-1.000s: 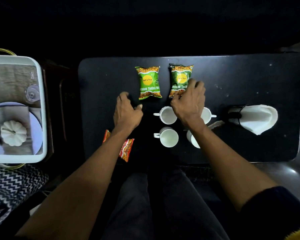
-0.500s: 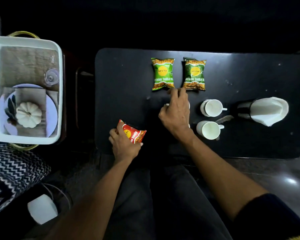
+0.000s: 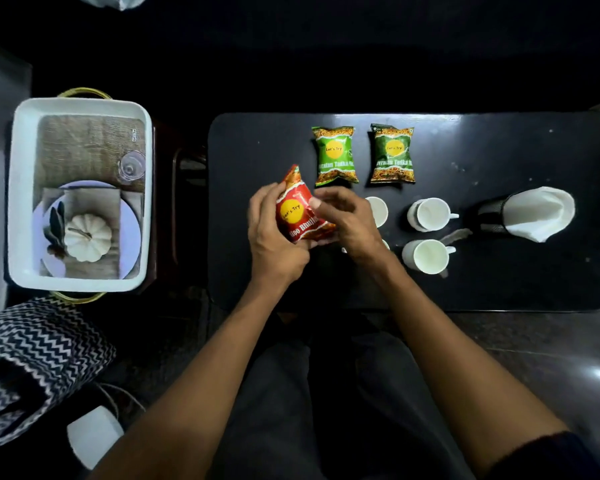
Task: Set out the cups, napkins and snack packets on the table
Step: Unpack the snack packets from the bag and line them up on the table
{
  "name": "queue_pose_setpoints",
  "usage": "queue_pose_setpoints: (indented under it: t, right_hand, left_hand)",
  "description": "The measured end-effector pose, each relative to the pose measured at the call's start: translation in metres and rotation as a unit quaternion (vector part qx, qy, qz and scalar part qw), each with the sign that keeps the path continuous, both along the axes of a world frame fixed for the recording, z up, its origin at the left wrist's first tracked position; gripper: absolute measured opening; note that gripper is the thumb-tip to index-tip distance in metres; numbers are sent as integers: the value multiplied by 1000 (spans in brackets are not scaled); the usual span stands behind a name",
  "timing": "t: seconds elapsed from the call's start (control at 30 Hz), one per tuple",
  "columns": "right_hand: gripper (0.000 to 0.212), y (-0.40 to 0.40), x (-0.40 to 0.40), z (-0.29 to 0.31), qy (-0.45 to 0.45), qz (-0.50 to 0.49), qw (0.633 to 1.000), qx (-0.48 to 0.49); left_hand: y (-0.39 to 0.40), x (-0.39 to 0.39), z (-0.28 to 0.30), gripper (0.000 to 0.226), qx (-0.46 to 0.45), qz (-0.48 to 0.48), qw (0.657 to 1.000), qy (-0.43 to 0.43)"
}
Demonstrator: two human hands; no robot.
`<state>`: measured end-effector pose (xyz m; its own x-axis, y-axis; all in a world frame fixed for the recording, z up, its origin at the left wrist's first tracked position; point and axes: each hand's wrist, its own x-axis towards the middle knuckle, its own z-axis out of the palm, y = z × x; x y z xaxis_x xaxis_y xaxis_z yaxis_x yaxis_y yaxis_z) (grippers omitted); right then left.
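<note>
the left hand (image 3: 274, 237) holds the red snack packet (image 3: 300, 211) up above the near left part of the dark desk (image 3: 516, 150). its fingers (image 3: 257, 209) curl round the packet's left edge and bottom. the right hand (image 3: 347, 220) is at the packet's right side, and its thumb presses on the front, so it seems to pinch that edge too.

two green snack packets (image 3: 335, 154) lie flat, side by side, at the far side of the desk. white cups (image 3: 426, 213) sit just to the right of the hands, some partly hidden behind the right hand. white napkins (image 3: 537, 213) poke out of a dark holder (image 3: 489, 216) further right.

the red packet looks light, soft and puffy, and its skin looks shiny, so it may slip. what is inside may break if squeezed hard. i think it is best held gently by its flat sealed ends or edges, then laid flat beside the green ones.
</note>
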<state>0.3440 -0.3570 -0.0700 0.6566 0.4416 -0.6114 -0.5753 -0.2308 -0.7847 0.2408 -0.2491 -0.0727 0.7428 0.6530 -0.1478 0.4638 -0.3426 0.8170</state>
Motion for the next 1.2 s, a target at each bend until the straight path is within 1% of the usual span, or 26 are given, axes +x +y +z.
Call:
queue_pose_setpoints:
  t: [0.13,0.23,0.3,0.4,0.47,0.53,0.6,0.7,0.77,0.87,0.93,1.0,1.07,1.2]
  right_hand:
    - [36,-19,18,0,66,-64,993,75]
    - [38,-37,37,0,88,-102,987,89]
    - [34,-49,51,0,103,-116,984,86]
    - [28,-66,71,2,119,-146,976,109]
    - [32,-82,90,5,112,-144,977,110]
    - [37,-95,105,7,108,-128,981,96]
    - [41,-109,122,8,100,-114,985,77]
    - [40,-127,145,8,71,-86,993,43]
    - [48,-136,160,5,59,-74,995,14]
    - [57,-145,180,-5,26,-45,997,-63]
    - [61,-151,195,-12,-4,-36,992,-123]
    - [64,-159,209,-21,-39,-30,980,-191]
    - [64,-165,221,-31,-56,-14,968,-244]
    - [54,-167,234,-48,-31,27,958,-282]
  left_hand:
    - [-8,21,13,94,23,-54,997,-49]
    - [-24,41,18,95,28,-65,996,-59]
    - [-37,58,21,96,21,-45,997,-64]
    - [-56,84,23,95,-35,-18,997,-68]
    - [-69,103,25,96,-86,-27,994,-65]
    - [-80,121,26,97,-95,-39,993,-60]
    - [-90,139,25,93,-85,-48,994,-58]
    - [-105,163,19,88,-79,-49,995,-40]
    - [-115,177,13,88,-91,-68,993,-25]
    - [-126,191,3,93,-102,-118,988,5]
    - [-131,197,-5,97,-103,-133,985,32]
    - [-132,198,-13,97,-86,-119,986,76]
    - [-129,197,-21,94,-61,-85,988,117]
    - [-111,186,-33,83,15,-43,981,188]
